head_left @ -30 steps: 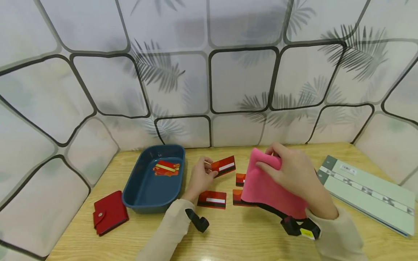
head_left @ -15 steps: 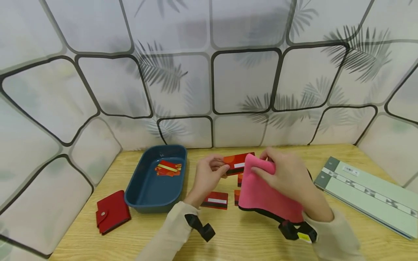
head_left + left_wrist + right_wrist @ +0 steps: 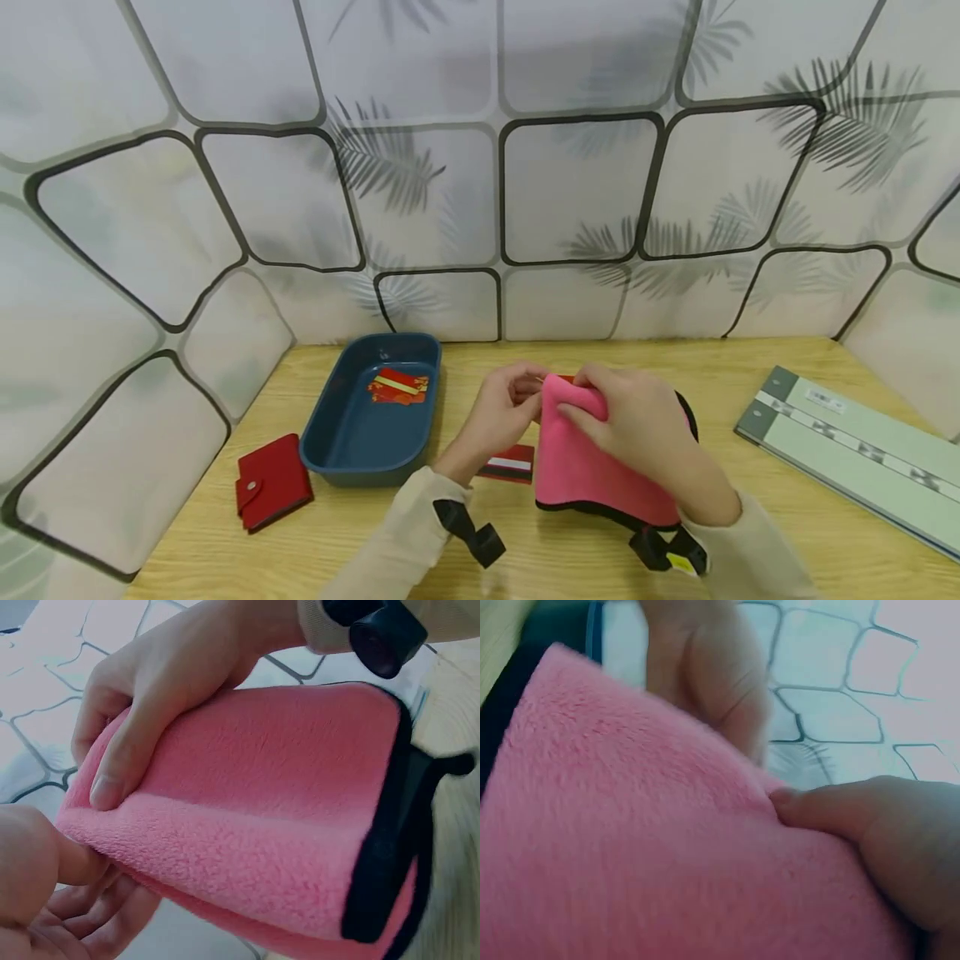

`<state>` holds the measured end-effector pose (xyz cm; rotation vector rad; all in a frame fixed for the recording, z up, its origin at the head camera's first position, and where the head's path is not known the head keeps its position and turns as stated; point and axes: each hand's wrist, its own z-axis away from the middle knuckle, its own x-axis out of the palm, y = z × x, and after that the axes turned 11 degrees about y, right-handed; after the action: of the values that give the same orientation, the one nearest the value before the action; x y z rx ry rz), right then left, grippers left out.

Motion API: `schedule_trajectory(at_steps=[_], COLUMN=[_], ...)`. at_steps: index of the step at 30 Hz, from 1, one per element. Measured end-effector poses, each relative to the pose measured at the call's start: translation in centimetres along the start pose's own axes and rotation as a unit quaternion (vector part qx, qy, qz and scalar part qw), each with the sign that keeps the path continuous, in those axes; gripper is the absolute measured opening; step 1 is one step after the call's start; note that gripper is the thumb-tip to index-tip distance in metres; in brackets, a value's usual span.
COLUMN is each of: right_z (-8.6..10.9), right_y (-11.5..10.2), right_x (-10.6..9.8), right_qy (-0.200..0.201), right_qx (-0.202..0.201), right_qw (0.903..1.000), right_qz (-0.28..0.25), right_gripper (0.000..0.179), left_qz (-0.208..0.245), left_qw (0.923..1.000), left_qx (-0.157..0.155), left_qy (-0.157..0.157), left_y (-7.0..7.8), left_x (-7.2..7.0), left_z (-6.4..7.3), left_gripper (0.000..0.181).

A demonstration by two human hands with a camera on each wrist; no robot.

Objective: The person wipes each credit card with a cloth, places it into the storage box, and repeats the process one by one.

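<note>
A pink plush cloth [image 3: 600,467] with a black border is folded over in my right hand [image 3: 637,425], its thumb pressing on the near side. My left hand [image 3: 504,408] is at the cloth's left edge, thumb and fingers closed together there. A sliver of a red card [image 3: 567,378] shows above the cloth between the hands; the rest is hidden behind it. In the left wrist view, the left fingers [image 3: 97,907] go under the lower fold of the cloth [image 3: 285,780]. Another red card [image 3: 512,463] with a white strip lies on the table, partly covered by the left wrist.
At the left stands a blue bin [image 3: 367,450] with several red and gold cards [image 3: 399,385] inside. A red snap wallet [image 3: 274,482] lies in front of it. On the right lies a pale green binder [image 3: 862,450]. A patterned curtain [image 3: 577,192] closes off the table's back.
My left hand has moved right with the red card, which has gone behind the pink cloth. The right hand keeps its grip on the cloth. Other table cards are now covered from view.
</note>
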<state>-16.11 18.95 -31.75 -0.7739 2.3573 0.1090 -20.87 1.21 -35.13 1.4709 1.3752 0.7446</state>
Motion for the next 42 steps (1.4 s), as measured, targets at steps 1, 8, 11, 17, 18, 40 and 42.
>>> schedule_trajectory(at_steps=[1,8,11,17,18,40,42], right_z=[0.1,0.3,0.3,0.2,0.2,-0.4,-0.5], right_y=[0.0,0.2,0.1,-0.2,-0.2,2.0,2.3], right_x=[0.1,0.6,0.6,0.2,0.1,-1.5,-1.7], right_qy=[0.01,0.04,0.041,0.026,0.024,-0.073,-0.077], right_qx=[-0.005,-0.015,-0.008,0.029,0.034,0.134,0.143], right_qw=[0.9999,0.9984,0.9983,0.9982,0.9981,0.988,0.9864], right_qz=[0.006,0.036,0.042,0.045,0.044,0.026,0.024], right_gripper=[0.03,0.033,0.033,0.033,0.033,0.031,0.03], left_qz=[-0.002,-0.006,-0.006,0.004,0.005,0.003,0.011], left_qw=[1.0,0.9992,0.9985,0.9961,0.9956,0.9969,0.9982], left_qx=[0.007,0.036,0.05,0.086,0.092,0.078,0.059], left_qy=[-0.004,-0.019,-0.021,-0.021,-0.02,0.005,0.006], left_y=[0.0,-0.1,-0.1,-0.4,-0.4,-0.3,-0.2], left_x=[0.1,0.3,0.3,0.3,0.3,-0.2,-0.3], left_z=[0.0,0.3,0.3,0.3,0.3,0.4,0.4], left_gripper=[0.017,0.016,0.016,0.015,0.015,0.012,0.011])
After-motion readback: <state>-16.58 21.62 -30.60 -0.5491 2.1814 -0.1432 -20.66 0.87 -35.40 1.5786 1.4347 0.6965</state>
